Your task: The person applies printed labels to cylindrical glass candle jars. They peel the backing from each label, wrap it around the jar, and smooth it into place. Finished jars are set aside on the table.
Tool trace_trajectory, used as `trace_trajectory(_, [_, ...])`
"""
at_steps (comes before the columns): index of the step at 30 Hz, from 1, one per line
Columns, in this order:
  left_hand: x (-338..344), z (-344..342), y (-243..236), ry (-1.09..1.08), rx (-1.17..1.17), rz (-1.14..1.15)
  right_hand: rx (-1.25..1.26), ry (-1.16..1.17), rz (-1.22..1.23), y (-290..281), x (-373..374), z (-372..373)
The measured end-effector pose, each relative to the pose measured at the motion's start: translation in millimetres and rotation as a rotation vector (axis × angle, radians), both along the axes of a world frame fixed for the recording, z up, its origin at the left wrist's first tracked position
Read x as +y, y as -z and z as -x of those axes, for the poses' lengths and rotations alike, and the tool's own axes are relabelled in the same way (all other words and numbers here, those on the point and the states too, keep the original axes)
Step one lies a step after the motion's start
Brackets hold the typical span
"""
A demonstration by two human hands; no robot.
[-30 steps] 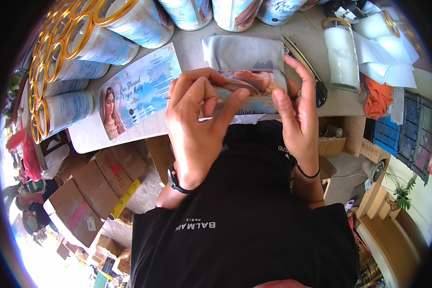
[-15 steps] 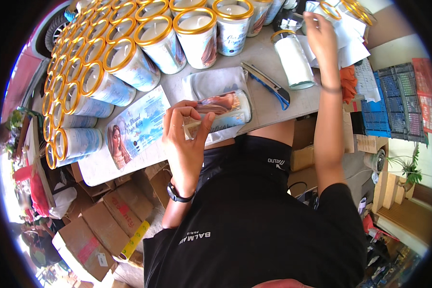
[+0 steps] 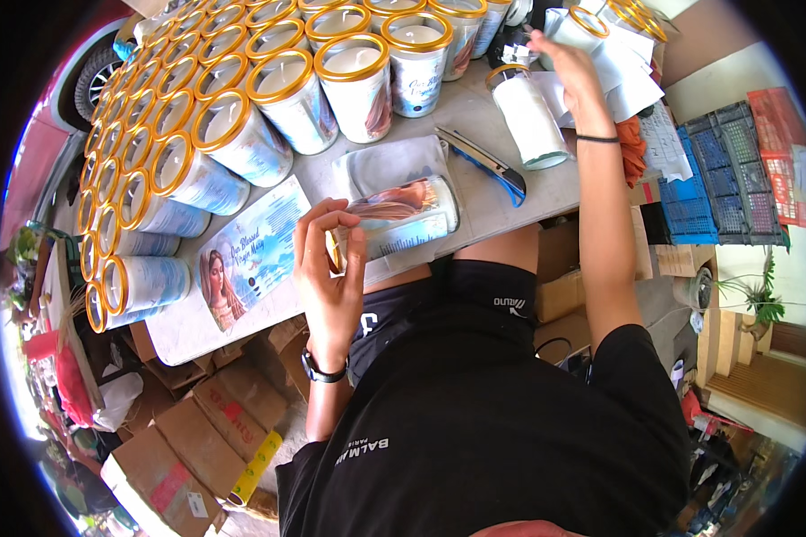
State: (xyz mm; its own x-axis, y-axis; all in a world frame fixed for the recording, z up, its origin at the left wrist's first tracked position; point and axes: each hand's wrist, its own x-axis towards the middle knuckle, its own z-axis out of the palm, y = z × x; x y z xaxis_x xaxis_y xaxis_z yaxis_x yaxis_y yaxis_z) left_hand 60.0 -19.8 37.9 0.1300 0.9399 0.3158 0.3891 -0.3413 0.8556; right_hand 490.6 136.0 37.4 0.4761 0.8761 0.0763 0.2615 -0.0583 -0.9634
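My left hand (image 3: 325,273) is curled around the near-left end of a labelled glass candle (image 3: 407,215), which lies on its side at the table's front edge. A gold rim shows between thumb and fingers. My right hand (image 3: 569,70) is stretched over the far right of the table, fingers extended, with nothing visible in it. Its fingertips are near a dark object with small white pieces (image 3: 514,54). Below it a plain white candle jar (image 3: 530,121) lies tilted. Left of my left hand lies a flat printed label (image 3: 258,249).
Rows of gold-rimmed labelled candles (image 3: 354,85) stand across the back and left. A blue-black box cutter (image 3: 484,166) lies mid-table. White papers (image 3: 613,76), gold rings (image 3: 589,21) and an orange cloth (image 3: 632,152) sit at the right. Cardboard boxes (image 3: 188,434) are on the floor.
My right hand has moved left, away from the papers towards the dark object. The left hand has shifted toward the candle's end, and the gold rim now shows in its grip.
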Motion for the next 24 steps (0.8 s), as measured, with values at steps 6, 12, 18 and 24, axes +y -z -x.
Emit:
trace_trajectory(6, [6.7,0.8,14.0,-0.014,-0.118,0.023,-0.173,-0.114,-0.079,9.0,-8.5,6.6])
trace_trajectory(12, [4.8,-3.8,30.5,-0.038,-0.249,0.005,-0.430,-0.138,-0.027,-3.6,-22.0,-1.1])
trace_trajectory(18, [3.6,0.7,36.7,0.033,-0.391,0.076,-0.680,-0.393,-0.129,-64.0,-102.9,104.3])
trace_trajectory(24, [0.3,-2.2,36.5,0.107,-0.615,0.135,-0.589,-1.035,-0.208,-65.0,-136.8,226.3])
